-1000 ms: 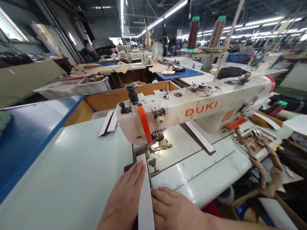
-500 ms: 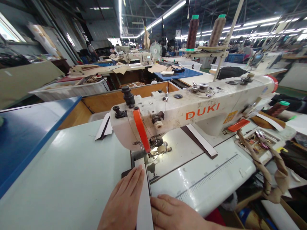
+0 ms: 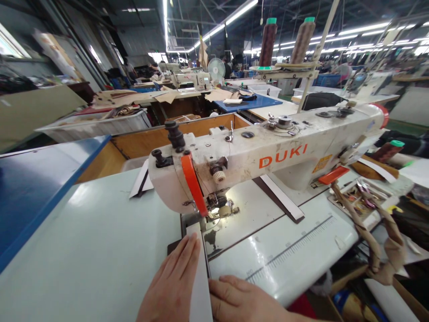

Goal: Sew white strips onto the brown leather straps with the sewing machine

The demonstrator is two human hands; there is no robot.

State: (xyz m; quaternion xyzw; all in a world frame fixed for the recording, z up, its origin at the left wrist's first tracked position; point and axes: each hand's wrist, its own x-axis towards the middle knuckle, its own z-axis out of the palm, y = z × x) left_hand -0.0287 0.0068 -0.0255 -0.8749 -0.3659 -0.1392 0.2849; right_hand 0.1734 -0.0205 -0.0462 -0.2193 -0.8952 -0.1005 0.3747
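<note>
A long white strip with a dark edge (image 3: pixel 200 286) lies on the sewing machine bed, its far end close beside the presser foot (image 3: pixel 214 213). My left hand (image 3: pixel 172 279) rests flat on the strip's left side, fingers stretched forward and together. Against the strip's right edge lies my right hand (image 3: pixel 243 298), fingers extended and pointing left; its fingertips touch the edge. The white sewing machine (image 3: pixel 234 156) marked DUKI stands directly ahead, an orange guard (image 3: pixel 194 185) at its head. Part of a dark piece (image 3: pixel 173 246) shows left of my left fingers.
Another white-and-dark strip (image 3: pixel 281 197) lies under the machine arm, and more strips (image 3: pixel 140 181) lie behind its head. A printed ruler (image 3: pixel 295 246) runs along the table's front. On the right are a tool tray (image 3: pixel 335 205) and a hanging brown fabric strap (image 3: pixel 392 243).
The view has shifted slightly. Both hands and the strip keep nearly the same places relative to the machine.
</note>
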